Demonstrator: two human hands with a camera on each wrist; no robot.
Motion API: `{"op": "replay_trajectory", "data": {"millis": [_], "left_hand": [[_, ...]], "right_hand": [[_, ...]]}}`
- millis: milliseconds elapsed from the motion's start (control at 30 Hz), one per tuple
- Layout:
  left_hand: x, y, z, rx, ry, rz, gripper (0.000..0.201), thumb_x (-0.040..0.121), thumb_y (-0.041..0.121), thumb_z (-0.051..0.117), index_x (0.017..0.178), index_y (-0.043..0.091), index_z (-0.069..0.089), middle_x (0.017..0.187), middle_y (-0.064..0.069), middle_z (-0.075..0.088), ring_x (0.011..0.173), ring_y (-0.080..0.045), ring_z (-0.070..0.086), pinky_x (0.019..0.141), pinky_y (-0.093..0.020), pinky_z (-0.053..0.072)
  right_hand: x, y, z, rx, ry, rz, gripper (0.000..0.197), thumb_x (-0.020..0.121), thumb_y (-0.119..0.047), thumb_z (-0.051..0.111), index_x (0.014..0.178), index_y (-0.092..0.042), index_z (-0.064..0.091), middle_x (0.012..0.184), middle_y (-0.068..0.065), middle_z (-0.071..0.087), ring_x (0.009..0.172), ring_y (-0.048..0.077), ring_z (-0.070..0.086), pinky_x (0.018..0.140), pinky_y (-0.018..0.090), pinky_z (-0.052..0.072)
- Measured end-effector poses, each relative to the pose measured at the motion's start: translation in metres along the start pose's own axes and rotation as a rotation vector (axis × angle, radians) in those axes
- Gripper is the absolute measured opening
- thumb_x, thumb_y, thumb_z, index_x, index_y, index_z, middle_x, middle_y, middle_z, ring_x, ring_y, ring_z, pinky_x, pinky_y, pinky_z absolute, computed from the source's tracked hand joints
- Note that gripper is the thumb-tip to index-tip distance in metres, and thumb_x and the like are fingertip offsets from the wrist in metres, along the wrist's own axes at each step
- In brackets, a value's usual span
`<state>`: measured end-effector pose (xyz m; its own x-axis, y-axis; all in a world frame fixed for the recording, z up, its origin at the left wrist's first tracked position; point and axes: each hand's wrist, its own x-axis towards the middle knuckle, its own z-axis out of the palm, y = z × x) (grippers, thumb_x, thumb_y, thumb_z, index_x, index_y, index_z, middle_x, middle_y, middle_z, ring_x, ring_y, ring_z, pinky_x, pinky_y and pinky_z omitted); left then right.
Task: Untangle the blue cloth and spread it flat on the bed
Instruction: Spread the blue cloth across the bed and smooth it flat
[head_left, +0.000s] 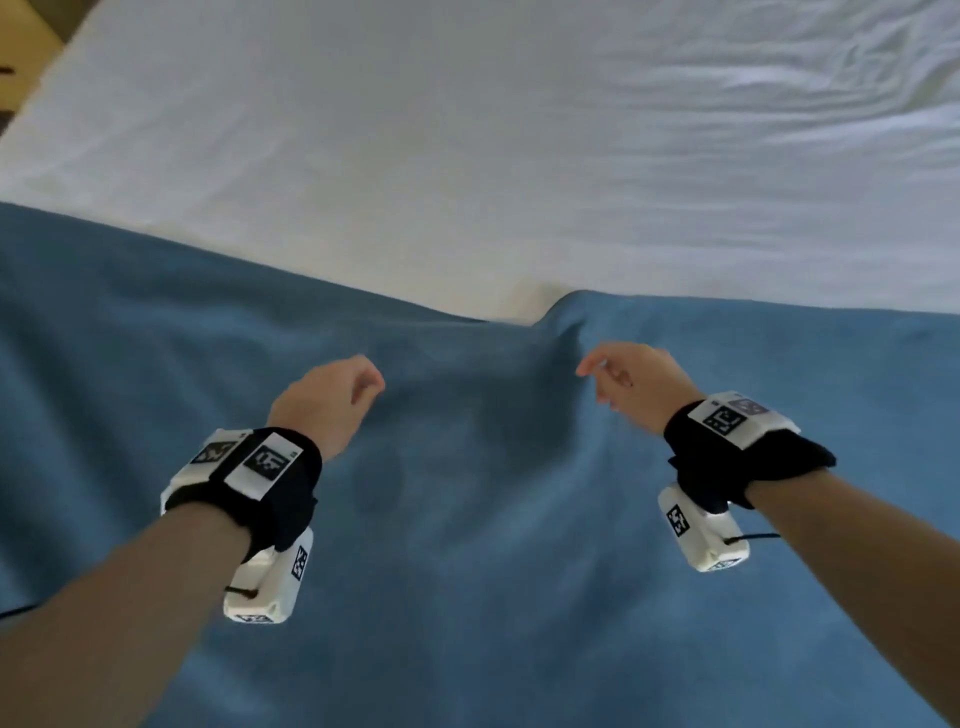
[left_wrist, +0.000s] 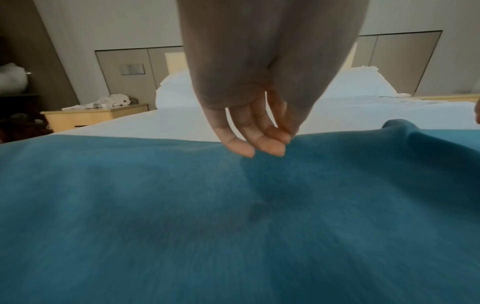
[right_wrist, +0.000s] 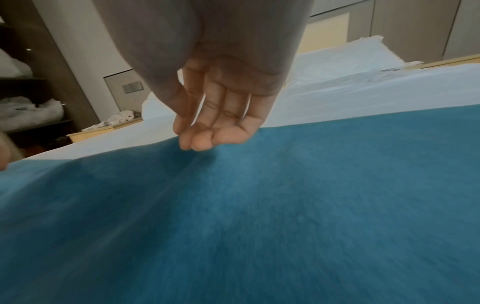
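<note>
The blue cloth (head_left: 467, 519) lies spread over the near part of the white bed (head_left: 467, 156). Its far edge runs across the sheet, with a small raised pucker (head_left: 561, 317) in the middle. My left hand (head_left: 332, 400) hovers just left of that pucker with fingers loosely curled and holding nothing. In the left wrist view its fingertips (left_wrist: 257, 144) hang right at the cloth (left_wrist: 182, 205). My right hand (head_left: 623, 379) hovers just right of the pucker, also empty. Its fingers (right_wrist: 205, 139) hang together close above the cloth (right_wrist: 285, 205) near the far edge.
Bare white sheet stretches beyond the cloth, wrinkled at the far right (head_left: 831, 78). Pillows (left_wrist: 363, 82) sit at the head of the bed. A light wooden nightstand (left_wrist: 88, 117) with white items stands left of the bed, beside dark shelving (right_wrist: 31, 92).
</note>
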<state>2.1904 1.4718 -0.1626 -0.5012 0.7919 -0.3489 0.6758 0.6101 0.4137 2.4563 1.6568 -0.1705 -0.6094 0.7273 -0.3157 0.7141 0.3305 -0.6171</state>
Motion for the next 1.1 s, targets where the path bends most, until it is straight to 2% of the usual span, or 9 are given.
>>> {"op": "replay_trajectory", "data": {"millis": [167,300,433,500,600,733,800,933,1100], "left_hand": [[0.084,0.004,-0.006,-0.014,0.010,0.084,0.016,0.091,0.023,0.049,0.106,0.025,0.054,0.086,0.002,0.061,0.085,-0.028,0.063,0.083,-0.041,0.050],[0.132,-0.001,-0.002,0.018,-0.056,0.107,0.027,0.095,0.025,0.042,0.121,0.031,0.047,0.079,-0.004,0.067,0.075,-0.028,0.063,0.081,-0.044,0.053],[0.161,-0.015,-0.003,0.083,-0.147,0.033,0.012,0.094,0.024,0.047,0.106,0.027,0.047,0.063,-0.003,0.066,0.058,-0.024,0.064,0.073,-0.039,0.055],[0.167,-0.023,-0.008,0.091,-0.212,0.006,0.004,0.093,0.025,0.051,0.092,0.022,0.048,0.058,-0.002,0.065,0.049,-0.021,0.063,0.065,-0.032,0.052],[0.176,-0.033,-0.025,0.098,-0.164,-0.020,0.015,0.093,0.029,0.051,0.079,0.023,0.047,0.054,-0.002,0.063,0.046,-0.018,0.063,0.062,-0.030,0.049],[0.180,-0.040,-0.037,0.088,0.073,-0.051,0.009,0.092,0.039,0.045,0.088,0.031,0.045,0.060,-0.001,0.066,0.052,-0.020,0.065,0.071,-0.038,0.053],[0.180,-0.043,-0.030,0.033,-0.013,-0.078,0.006,0.092,0.033,0.046,0.093,0.028,0.044,0.059,-0.002,0.067,0.051,-0.020,0.065,0.068,-0.037,0.054],[0.191,-0.055,-0.028,-0.242,-0.149,-0.196,0.013,0.096,0.031,0.037,0.099,0.022,0.045,0.041,-0.004,0.060,0.034,-0.020,0.058,0.042,-0.021,0.042],[0.200,-0.081,-0.043,-0.209,-0.156,-0.239,0.026,0.091,0.009,0.031,0.105,0.026,0.045,0.045,-0.005,0.063,0.032,-0.019,0.057,0.044,-0.019,0.040]], "right_hand": [[0.059,0.005,-0.002,0.027,0.103,0.041,0.023,0.087,-0.014,0.045,0.096,-0.029,0.061,0.064,0.002,0.065,0.055,0.005,0.055,0.065,0.026,0.048],[0.092,0.016,0.004,0.070,0.186,0.162,0.028,0.088,-0.021,0.048,0.115,-0.026,0.052,0.058,0.005,0.065,0.035,0.000,0.052,0.052,0.022,0.044],[0.105,0.028,0.015,0.065,0.112,0.287,0.016,0.085,-0.024,0.051,0.100,-0.022,0.047,0.048,0.000,0.061,0.029,0.002,0.051,0.037,0.014,0.039],[0.106,0.031,0.018,0.067,0.125,0.307,0.014,0.081,-0.018,0.054,0.092,-0.019,0.045,0.044,-0.004,0.059,0.032,0.004,0.052,0.040,0.019,0.043],[0.108,0.030,0.013,0.081,0.143,0.263,0.013,0.081,-0.012,0.055,0.084,-0.017,0.044,0.030,-0.010,0.053,0.029,0.004,0.048,0.038,0.014,0.039],[0.118,0.025,0.006,0.185,0.198,0.243,0.012,0.087,-0.011,0.053,0.090,-0.016,0.043,0.035,-0.009,0.058,0.029,0.002,0.047,0.041,0.014,0.042],[0.123,0.022,0.011,0.243,0.134,0.314,0.014,0.088,-0.011,0.050,0.098,-0.016,0.041,0.046,-0.005,0.063,0.032,0.004,0.051,0.046,0.025,0.048],[0.128,0.024,0.016,0.210,0.104,0.378,0.012,0.089,-0.018,0.049,0.099,-0.019,0.043,0.052,-0.007,0.063,0.030,0.002,0.050,0.035,0.015,0.042],[0.135,0.015,0.022,0.219,0.089,0.354,0.006,0.087,-0.017,0.049,0.093,-0.018,0.047,0.040,-0.013,0.062,0.029,0.003,0.049,0.033,0.011,0.038]]}}
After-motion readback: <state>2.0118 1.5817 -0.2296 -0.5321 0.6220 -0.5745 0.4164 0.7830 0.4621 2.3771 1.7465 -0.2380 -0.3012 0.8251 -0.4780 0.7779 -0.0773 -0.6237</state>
